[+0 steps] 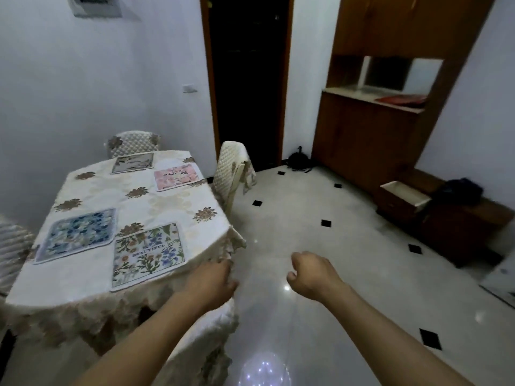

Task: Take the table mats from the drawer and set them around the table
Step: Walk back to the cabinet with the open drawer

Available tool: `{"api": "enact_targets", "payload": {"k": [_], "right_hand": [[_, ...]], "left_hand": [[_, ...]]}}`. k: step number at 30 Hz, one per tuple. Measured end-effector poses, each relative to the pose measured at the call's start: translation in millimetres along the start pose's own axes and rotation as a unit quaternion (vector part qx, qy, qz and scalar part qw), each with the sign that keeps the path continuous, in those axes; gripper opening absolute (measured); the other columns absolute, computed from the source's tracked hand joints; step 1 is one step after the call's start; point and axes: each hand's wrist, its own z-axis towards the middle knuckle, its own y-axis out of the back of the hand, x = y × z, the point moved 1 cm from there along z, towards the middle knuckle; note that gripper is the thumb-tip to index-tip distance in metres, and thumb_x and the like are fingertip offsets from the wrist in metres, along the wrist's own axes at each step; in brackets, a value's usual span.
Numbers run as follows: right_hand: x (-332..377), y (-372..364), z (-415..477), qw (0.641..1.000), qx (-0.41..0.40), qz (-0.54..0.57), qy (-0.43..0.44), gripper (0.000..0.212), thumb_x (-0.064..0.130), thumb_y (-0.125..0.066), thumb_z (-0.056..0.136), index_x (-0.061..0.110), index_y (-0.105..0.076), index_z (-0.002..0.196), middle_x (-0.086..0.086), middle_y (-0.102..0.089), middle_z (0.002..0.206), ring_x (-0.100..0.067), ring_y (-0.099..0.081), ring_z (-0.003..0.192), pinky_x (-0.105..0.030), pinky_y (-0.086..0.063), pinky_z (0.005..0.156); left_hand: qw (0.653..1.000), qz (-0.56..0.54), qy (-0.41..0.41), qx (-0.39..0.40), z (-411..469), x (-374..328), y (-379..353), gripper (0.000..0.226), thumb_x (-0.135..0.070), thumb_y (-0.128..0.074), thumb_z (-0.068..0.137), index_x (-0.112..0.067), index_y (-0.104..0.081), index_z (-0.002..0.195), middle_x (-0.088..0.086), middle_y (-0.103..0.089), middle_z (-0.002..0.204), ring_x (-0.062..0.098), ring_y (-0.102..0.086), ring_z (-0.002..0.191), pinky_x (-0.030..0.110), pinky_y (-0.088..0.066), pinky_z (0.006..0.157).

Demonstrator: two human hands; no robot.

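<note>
Head view: a person's bare left grip (pixel 214 280) reaches to the near corner of a cream, lace-edged tablecloth (pixel 145 201), which drapes the surface on the left. Its fingers meet the hanging lace, but blur hides whether they pinch it. The right grip (pixel 309 274) hovers over the glossy floor (pixel 320 240), fingers curled closed and holding nothing. A floral placemat (pixel 147 253) lies on the cloth near the left grip.

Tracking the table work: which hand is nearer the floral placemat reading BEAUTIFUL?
Left. The left hand is at the tablecloth edge beside the placemat; the right hand hangs over the floor, farther right.
</note>
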Motion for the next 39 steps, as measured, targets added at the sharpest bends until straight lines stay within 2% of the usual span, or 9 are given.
{"api": "enact_targets", "payload": {"k": [4,8,12,17,23,28,33,39], "right_hand": [[-74,12,-36,0.992,-0.011,0.014,-0.127,0.02,0.036,-0.05,0.087,0.017,-0.045,0.087,-0.004,-0.053,0.089,-0.025,-0.052,0.077,-0.032,-0.04,0.069],[-151,16,-67,0.975,-0.031,0.018,-0.221,0.021,0.036,-0.049,0.088,0.015,-0.05,0.088,-0.003,-0.053,0.087,-0.023,-0.051,0.074,-0.031,-0.038,0.066],[-224,20,-75,0.958,-0.046,0.024,-0.283,0.023,0.036,-0.048,0.088,0.014,-0.054,0.092,-0.005,-0.056,0.091,-0.025,-0.054,0.077,-0.032,-0.041,0.067],[-322,35,-40,0.947,-0.057,0.044,-0.312,0.02,0.034,-0.049,0.088,0.014,-0.051,0.089,-0.005,-0.055,0.088,-0.028,-0.058,0.081,-0.032,-0.041,0.067],[-414,58,23,0.95,-0.048,0.036,-0.306,0.017,0.033,-0.047,0.087,0.016,-0.049,0.088,-0.004,-0.056,0.089,-0.028,-0.058,0.082,-0.034,-0.04,0.069],[-468,66,82,0.949,-0.045,0.037,-0.31,0.02,0.032,-0.048,0.087,0.013,-0.053,0.09,-0.008,-0.061,0.094,-0.028,-0.054,0.078,-0.033,-0.037,0.067],[-523,71,168,0.941,-0.046,0.04,-0.332,0.018,0.03,-0.048,0.086,0.013,-0.052,0.088,-0.004,-0.053,0.084,-0.028,-0.052,0.075,-0.033,-0.037,0.065],[-582,83,270,0.927,-0.046,0.046,-0.37,0.018,0.03,-0.047,0.087,0.013,-0.052,0.09,-0.006,-0.057,0.089,-0.029,-0.056,0.08,-0.034,-0.037,0.066]], "left_hand": [[0.995,0.009,-0.095,0.019,55,-63,-13,0.036,-0.05,-0.048,0.088,-0.018,-0.054,0.102,0.01,-0.064,0.107,0.029,-0.06,0.095,0.037,-0.048,0.076],[0.985,0.009,-0.168,0.034,103,-145,-26,0.037,-0.05,-0.05,0.088,-0.017,-0.054,0.104,0.009,-0.061,0.107,0.03,-0.059,0.095,0.036,-0.044,0.075],[0.974,0.03,-0.223,0.038,162,-220,-42,0.036,-0.049,-0.048,0.089,-0.018,-0.054,0.105,0.007,-0.061,0.106,0.029,-0.057,0.098,0.038,-0.043,0.081],[0.963,0.054,-0.261,0.039,244,-306,-55,0.038,-0.05,-0.047,0.089,-0.017,-0.054,0.107,0.007,-0.062,0.106,0.029,-0.057,0.098,0.038,-0.044,0.082],[0.96,0.056,-0.27,0.045,338,-371,-64,0.037,-0.049,-0.046,0.09,-0.017,-0.054,0.107,0.006,-0.062,0.104,0.027,-0.057,0.096,0.037,-0.043,0.08],[0.957,0.053,-0.278,0.054,416,-400,-74,0.037,-0.048,-0.045,0.09,-0.017,-0.055,0.107,0.005,-0.062,0.105,0.026,-0.057,0.096,0.038,-0.043,0.083],[0.952,0.055,-0.296,0.06,524,-417,-90,0.036,-0.047,-0.046,0.091,-0.016,-0.054,0.106,0.005,-0.062,0.106,0.027,-0.056,0.098,0.038,-0.042,0.083],[0.938,0.052,-0.337,0.057,659,-444,-95,0.034,-0.045,-0.046,0.09,-0.016,-0.054,0.105,0.005,-0.061,0.106,0.027,-0.055,0.099,0.04,-0.041,0.085]]}}
